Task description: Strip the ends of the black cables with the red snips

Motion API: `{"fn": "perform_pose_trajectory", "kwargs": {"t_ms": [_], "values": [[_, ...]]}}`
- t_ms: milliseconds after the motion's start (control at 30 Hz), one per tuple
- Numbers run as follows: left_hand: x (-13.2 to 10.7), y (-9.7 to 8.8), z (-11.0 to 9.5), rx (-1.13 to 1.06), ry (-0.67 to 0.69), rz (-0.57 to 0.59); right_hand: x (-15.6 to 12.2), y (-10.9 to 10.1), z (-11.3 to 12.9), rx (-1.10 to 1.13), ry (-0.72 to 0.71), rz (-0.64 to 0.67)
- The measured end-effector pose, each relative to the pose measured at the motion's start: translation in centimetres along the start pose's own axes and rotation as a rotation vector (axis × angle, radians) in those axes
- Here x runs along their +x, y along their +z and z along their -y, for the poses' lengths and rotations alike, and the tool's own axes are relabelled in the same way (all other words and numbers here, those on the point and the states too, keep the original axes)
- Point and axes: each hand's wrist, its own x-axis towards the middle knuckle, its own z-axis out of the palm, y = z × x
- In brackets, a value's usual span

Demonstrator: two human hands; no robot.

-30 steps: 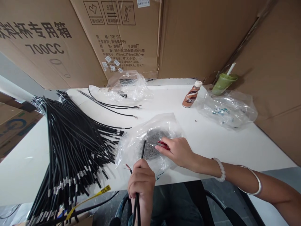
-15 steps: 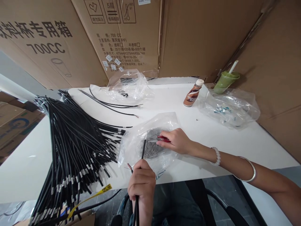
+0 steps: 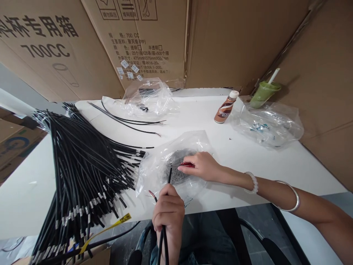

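Observation:
My left hand [image 3: 168,210] is closed in a fist around a black cable [image 3: 169,176] whose end sticks up past my fingers; a stripped red wire tip pokes out beside it. My right hand [image 3: 200,166] rests on a clear plastic bag [image 3: 165,162] holding a dark heap of small metal parts, and pinches a small red-handled tool [image 3: 186,164] pointed toward the cable end. A white bead bracelet and a silver bangle sit on my right wrist and forearm.
A large bundle of black cables [image 3: 79,162] fans across the white table [image 3: 248,162] at left. Loose cables [image 3: 129,123], another clear bag [image 3: 149,97], a brown drink bottle [image 3: 225,108], a green cup [image 3: 264,92] and a third bag [image 3: 268,125] lie farther back. Cardboard boxes [image 3: 82,44] wall the table.
My right hand with the red tool has slid a little left, closer to the cable end. My left hand stays put, gripping the cable.

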Motion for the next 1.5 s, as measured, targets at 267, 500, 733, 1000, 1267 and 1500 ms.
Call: {"fn": "perform_pose_trajectory", "kwargs": {"t_ms": [267,500,733,1000,1267,1500], "values": [[-0.2,0.0,0.2,-0.032,0.006,0.007,0.3,-1.0,0.6,0.06,0.072,0.094],[0.4,-0.7,0.3,-0.118,0.0,0.066,0.5,-1.9,0.7,-0.002,0.136,0.071],[0.4,-0.7,0.3,-0.187,-0.019,0.097,-0.2,-2.5,0.6,-0.021,0.137,0.022],[-0.4,-1.1,-0.1,-0.211,-0.049,0.095,-2.4,0.2,0.9,0.046,0.115,-0.055],[-1.0,-1.3,-0.5,-0.215,-0.085,0.076,-1.9,2.2,1.5,0.143,0.092,-0.107],[-1.0,-2.0,-0.5,-0.146,-0.076,0.046,-1.3,2.4,1.7,0.196,0.081,-0.12]]}}
